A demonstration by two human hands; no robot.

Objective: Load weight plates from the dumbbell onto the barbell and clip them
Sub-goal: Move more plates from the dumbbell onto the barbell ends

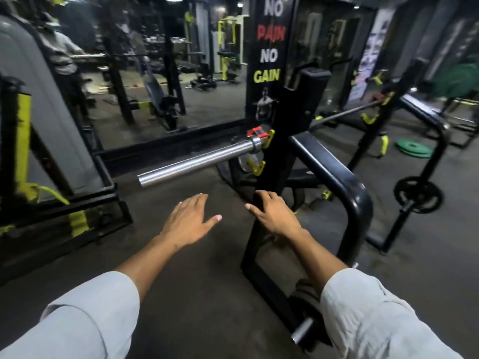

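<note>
Nearest, under the right sleeve, a dumbbell [302,320] with dark plates lies on the floor. Both hands are held out flat, palms down, fingers spread, gripping nothing: the left hand [189,220] below the barbell sleeve [197,160], the right hand [273,212] just right of it. The bare chrome sleeve juts from the rack upright [293,130], with a red clip [256,132] at its collar.

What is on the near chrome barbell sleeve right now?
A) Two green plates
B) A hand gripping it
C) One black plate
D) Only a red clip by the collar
D: the sleeve is bare chrome, with only the red clip by the collar; both hands hover empty.
</note>
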